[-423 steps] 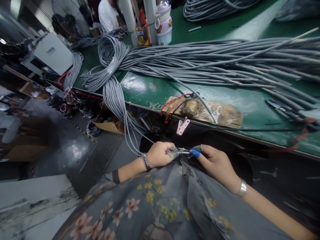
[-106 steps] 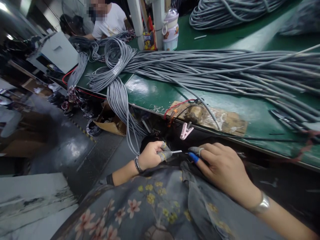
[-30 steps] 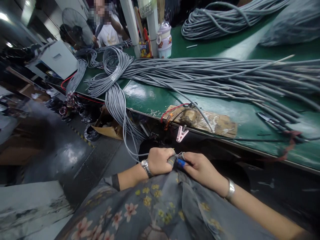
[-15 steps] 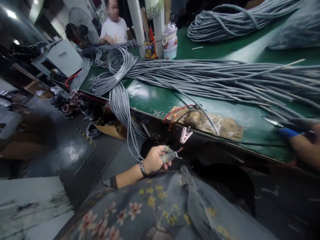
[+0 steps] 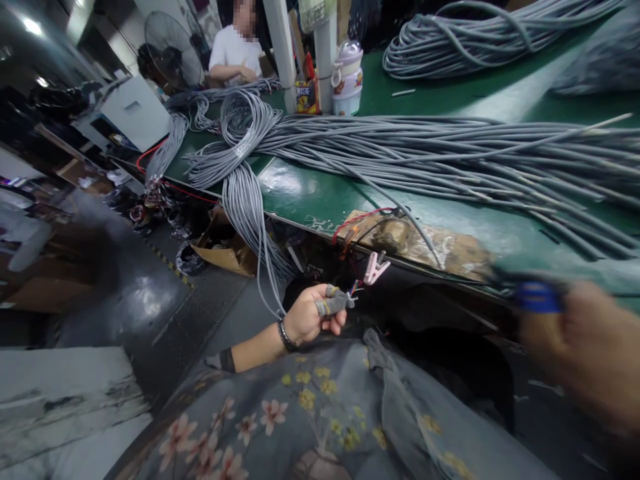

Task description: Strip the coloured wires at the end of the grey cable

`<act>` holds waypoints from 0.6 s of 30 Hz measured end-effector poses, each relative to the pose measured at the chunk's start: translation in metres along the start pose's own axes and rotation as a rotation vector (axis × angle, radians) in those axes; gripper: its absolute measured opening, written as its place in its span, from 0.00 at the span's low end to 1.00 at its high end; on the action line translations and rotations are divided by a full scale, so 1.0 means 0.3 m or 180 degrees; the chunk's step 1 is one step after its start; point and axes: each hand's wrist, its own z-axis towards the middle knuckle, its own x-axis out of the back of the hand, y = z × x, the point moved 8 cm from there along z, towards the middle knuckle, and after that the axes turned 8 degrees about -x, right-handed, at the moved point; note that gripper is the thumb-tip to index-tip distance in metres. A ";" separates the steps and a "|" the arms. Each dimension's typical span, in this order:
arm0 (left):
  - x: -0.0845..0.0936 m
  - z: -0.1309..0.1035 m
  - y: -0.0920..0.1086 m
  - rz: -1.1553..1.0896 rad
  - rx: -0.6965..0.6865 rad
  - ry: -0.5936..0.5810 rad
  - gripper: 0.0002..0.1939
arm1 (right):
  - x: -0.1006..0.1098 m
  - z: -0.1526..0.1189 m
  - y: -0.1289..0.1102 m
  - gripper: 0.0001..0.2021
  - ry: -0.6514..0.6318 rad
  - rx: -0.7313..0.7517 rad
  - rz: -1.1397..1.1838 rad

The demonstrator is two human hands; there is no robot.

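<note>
My left hand [image 5: 306,316], with grey wraps on its thumb and a finger, is closed on the end of a grey cable [image 5: 270,293]. Thin coloured wires [image 5: 355,288] stick out past the fingertips, just below a pink clothes peg [image 5: 375,268] at the bench edge. At the right, my right hand [image 5: 583,347] is smeared by motion, with a blue band [image 5: 539,297] on a digit. It is closed around a dark hand tool [image 5: 507,277] that points left; blur hides its exact kind.
Bundled grey cables [image 5: 400,147] run across the green bench [image 5: 300,193], some hanging over its front edge. A worn wooden board [image 5: 465,257] lies at that edge, near red wires [image 5: 357,217]. Behind stand a lilac-lidded bottle [image 5: 347,80] and posts. A seated person [image 5: 235,57] works beyond.
My right hand has swept left and nearer from the bench's right side, carrying the dark tool. My left hand still grips the cable end, its fingers tilted slightly differently.
</note>
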 end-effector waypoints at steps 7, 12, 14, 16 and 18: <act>-0.037 -0.002 0.019 0.0299 -0.0074 -0.0063 0.32 | -0.054 -0.143 -0.471 0.09 -0.0524 0.1374 0.0750; -0.038 -0.001 0.017 0.0362 -0.0140 -0.0054 0.32 | -0.075 -0.134 -0.463 0.09 -0.0441 0.1320 0.0785; -0.037 -0.001 0.015 0.0367 -0.0131 -0.0043 0.32 | -0.083 -0.131 -0.451 0.09 -0.0548 0.1194 0.0886; -0.038 0.000 0.012 0.0366 -0.0100 -0.0040 0.32 | -0.093 -0.130 -0.441 0.09 -0.0687 0.1031 0.0975; -0.042 0.000 0.012 0.0359 -0.0088 -0.0054 0.32 | -0.096 -0.133 -0.436 0.09 -0.0742 0.0936 0.1038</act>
